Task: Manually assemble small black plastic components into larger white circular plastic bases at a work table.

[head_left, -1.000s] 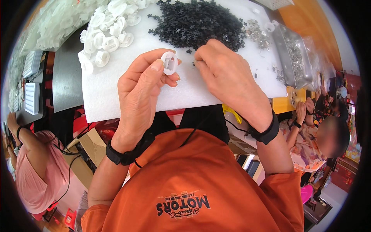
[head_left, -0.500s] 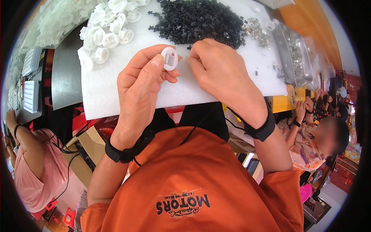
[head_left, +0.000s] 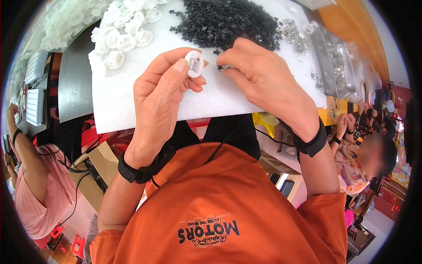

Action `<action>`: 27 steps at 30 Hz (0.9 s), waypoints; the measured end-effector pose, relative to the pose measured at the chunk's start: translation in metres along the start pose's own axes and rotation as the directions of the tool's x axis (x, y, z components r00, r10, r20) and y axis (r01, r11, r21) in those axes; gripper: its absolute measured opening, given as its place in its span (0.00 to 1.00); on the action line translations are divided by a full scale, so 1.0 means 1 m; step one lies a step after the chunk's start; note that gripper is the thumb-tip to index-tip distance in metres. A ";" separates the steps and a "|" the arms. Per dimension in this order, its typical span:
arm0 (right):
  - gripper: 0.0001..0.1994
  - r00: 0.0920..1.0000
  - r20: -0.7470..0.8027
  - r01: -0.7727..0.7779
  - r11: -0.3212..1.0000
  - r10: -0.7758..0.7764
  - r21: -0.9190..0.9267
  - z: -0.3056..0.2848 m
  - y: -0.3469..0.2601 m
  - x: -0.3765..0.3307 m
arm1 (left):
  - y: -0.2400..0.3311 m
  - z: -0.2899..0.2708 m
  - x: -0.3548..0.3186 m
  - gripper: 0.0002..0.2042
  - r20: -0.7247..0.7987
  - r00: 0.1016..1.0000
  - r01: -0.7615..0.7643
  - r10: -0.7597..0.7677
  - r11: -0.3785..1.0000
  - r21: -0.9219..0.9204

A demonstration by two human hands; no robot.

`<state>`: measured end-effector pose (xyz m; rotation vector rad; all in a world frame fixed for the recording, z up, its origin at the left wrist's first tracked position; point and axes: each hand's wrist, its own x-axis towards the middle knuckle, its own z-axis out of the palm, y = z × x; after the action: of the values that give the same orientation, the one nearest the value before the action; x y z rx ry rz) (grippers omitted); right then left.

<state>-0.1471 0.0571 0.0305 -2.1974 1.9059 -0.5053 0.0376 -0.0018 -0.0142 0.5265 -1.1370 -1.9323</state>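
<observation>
Between the thumb and fingers of my left hand (head_left: 160,90) is a round white plastic piece (head_left: 194,64) with a raised slotted middle. My right hand (head_left: 266,72) pinches a small black cross-shaped piece (head_left: 220,67) at its fingertips, just right of the white piece and apart from it. A large heap of such black cross-shaped pieces (head_left: 228,22) lies beyond my right hand. At the far left, several more round white plastic pieces (head_left: 126,42) are piled on the white foam sheet (head_left: 118,97).
A metal tray (head_left: 327,66) of small shiny parts stands at the right, with loose metal bits (head_left: 294,35) near it. Bags of white pieces (head_left: 61,26) are at the far left. People sit at both sides: a pink sleeve (head_left: 44,193) left, a patterned shirt (head_left: 351,171) right.
My right hand has moved slightly right, and a black cross-shaped piece now shows between its fingertips. My left hand holds the white piece almost where it was.
</observation>
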 end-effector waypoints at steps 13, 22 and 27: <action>0.03 0.998 -0.041 0.040 0.998 -0.042 -0.048 0.016 -0.005 0.014 | 0.002 0.002 0.001 0.17 -0.018 0.999 0.026 -0.026 1.000 -0.008; 0.05 0.985 -0.168 0.079 0.970 -0.040 0.230 0.002 -0.003 0.016 | 0.005 0.002 0.001 0.19 -0.021 0.996 0.084 -0.084 0.996 -0.022; 0.09 0.983 0.028 -0.150 0.697 0.183 0.701 -0.005 -0.005 0.014 | 0.008 0.003 0.002 0.20 0.002 0.994 0.111 -0.111 0.994 -0.010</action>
<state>-0.1424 0.0445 0.0384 -1.5017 1.5314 -1.0473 0.0379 -0.0036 -0.0052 0.5938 -1.1191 -2.0327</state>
